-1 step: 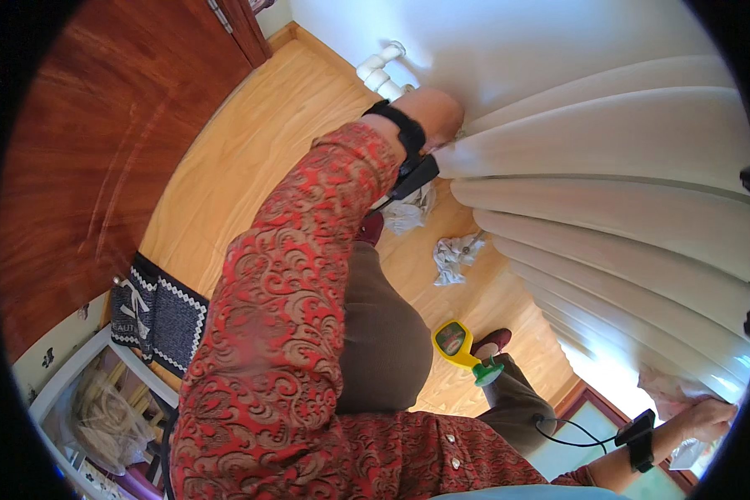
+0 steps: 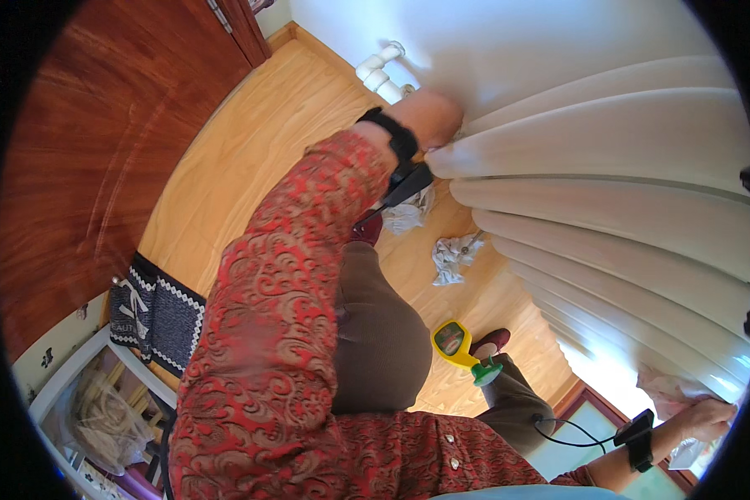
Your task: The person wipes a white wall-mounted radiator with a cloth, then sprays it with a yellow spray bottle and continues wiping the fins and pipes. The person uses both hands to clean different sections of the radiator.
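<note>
"One white radiator (image 2: 592, 133) fills the right side, along the wall. What's changed?"

"Just the left forearm (image 2: 287, 242): it has shifted slightly leftward. I'd judge the work's place at the radiator unaltered."

"And the grip?"

"Two hands. The left hand (image 2: 437, 118) is at the radiator's edge, fingers hidden; I can't tell how open it is or what it holds. The right hand (image 2: 708, 419), beside one pink cloth (image 2: 667, 393), is equally unclear."

"Smaller things?"

"One yellow-and-green gadget (image 2: 465, 356), two crumpled rags (image 2: 456, 257) on the floor, two dark-red shoes (image 2: 492, 342)."
</note>
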`<state>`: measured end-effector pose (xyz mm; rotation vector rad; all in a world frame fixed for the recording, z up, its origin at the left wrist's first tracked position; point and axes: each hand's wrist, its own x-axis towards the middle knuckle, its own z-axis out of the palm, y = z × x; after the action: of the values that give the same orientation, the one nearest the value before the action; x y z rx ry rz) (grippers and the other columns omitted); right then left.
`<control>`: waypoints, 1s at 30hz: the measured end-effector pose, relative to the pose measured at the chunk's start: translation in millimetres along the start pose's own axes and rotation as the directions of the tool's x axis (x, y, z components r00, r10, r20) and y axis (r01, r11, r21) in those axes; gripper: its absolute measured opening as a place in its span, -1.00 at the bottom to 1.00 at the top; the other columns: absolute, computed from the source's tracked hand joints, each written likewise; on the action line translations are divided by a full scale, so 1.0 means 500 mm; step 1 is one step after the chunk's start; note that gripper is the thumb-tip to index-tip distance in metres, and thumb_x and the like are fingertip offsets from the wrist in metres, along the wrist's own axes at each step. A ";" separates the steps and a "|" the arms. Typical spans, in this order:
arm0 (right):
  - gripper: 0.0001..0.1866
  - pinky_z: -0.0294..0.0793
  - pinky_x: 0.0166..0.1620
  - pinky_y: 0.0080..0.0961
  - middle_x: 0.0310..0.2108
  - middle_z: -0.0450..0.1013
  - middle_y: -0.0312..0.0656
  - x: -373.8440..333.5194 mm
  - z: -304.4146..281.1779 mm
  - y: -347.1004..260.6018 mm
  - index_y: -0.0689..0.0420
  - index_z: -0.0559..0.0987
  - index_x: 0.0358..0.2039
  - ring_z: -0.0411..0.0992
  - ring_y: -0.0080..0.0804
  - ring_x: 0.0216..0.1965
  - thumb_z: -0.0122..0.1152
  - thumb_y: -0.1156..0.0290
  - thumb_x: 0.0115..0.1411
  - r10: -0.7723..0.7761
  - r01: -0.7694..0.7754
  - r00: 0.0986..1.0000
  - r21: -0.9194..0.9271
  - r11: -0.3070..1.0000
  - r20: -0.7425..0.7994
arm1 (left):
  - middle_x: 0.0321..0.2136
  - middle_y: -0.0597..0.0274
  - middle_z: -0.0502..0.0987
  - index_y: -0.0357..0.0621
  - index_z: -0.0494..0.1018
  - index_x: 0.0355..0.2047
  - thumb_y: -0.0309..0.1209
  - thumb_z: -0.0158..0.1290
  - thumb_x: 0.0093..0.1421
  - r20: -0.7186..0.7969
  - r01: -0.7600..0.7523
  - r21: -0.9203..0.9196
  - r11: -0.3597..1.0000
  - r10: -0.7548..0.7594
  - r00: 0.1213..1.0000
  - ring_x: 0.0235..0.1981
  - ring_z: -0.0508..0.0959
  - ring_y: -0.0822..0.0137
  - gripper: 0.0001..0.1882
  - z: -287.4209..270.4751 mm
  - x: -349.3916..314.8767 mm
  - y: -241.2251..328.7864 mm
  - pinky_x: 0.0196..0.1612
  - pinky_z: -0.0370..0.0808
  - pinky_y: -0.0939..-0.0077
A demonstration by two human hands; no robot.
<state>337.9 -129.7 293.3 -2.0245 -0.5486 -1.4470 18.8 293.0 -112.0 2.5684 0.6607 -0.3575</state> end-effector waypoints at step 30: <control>-0.41 0.47 -0.34 -0.20 -0.30 0.47 0.25 0.029 0.007 0.036 0.61 0.45 -0.23 0.48 -0.05 -0.34 0.03 0.15 0.15 -0.012 0.016 0.999 0.067 0.998 -0.053 | -0.01 -0.17 0.43 -0.26 0.37 0.04 -0.33 0.22 0.10 -0.566 -0.387 -0.825 0.412 -0.593 0.573 0.03 0.44 0.01 -0.48 0.157 -0.186 0.018 0.11 0.37 0.25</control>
<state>356.6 -140.6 302.2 -1.9286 -0.5825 -1.4661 -65.9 211.0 -143.4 1.3683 0.9788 1.0592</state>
